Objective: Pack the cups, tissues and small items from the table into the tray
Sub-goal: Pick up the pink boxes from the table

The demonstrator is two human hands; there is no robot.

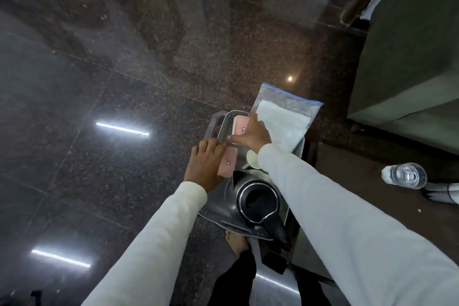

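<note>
Nearest is a black kettle (pixel 258 200) that sits in the near end of the tray (pixel 223 218). The tray is a grey plastic one with little holes in its walls. Just past the kettle, a pale cup (pixel 252 159) peeks out from under the right sleeve. Beside it lies a pink box (pixel 229 161), and a second pink box (pixel 240 124) lies at the far end. A clear bag (pixel 285 117) of white tissues leans over the far right corner of the tray, partly in and partly sticking out.

So a lot looks packed already: the cup, the two boxes and the tissues are in or on the tray. On the dark worktop (pixel 360 181) to the right, well apart from the tray, a clear glass (pixel 404 176) stands alone. It likely has to go in next. Something dark and shiny lies just past it, but it is cut off, so I cannot tell what it is.

The left hand (pixel 207 166) lies flat and loose on the near pink box and the tray's left wall, fingers spread, gripping nothing. The right hand (pixel 253 133) is half open, with fingertips on the bag's near edge and the thumb by the far pink box. It seems to be pushing or settling things, not squeezing them.
</note>
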